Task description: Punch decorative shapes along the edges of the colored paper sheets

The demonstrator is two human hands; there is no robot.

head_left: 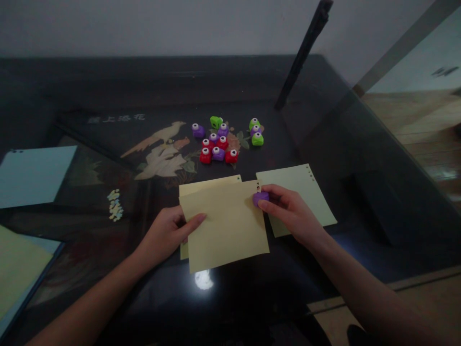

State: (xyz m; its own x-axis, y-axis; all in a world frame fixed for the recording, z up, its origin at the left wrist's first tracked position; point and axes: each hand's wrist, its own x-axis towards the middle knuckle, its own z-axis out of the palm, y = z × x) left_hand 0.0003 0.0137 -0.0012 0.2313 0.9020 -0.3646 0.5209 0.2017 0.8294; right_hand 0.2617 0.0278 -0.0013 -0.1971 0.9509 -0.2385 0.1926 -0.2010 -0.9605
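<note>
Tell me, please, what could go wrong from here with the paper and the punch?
The left hand pinches the yellow sheet by its left edge, so it might bend as the right hand handles the purple punch. Holes show in the corner just above the punch, so another one could overlap them. The paper pieces lie loose on the table and might scatter if brushed.

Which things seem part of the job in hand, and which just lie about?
Seemingly in use:
yellow sheet in left hand
purple punch in right hand

Apparently idle:
other punches
paper bits
blue sheet
black pole
</note>
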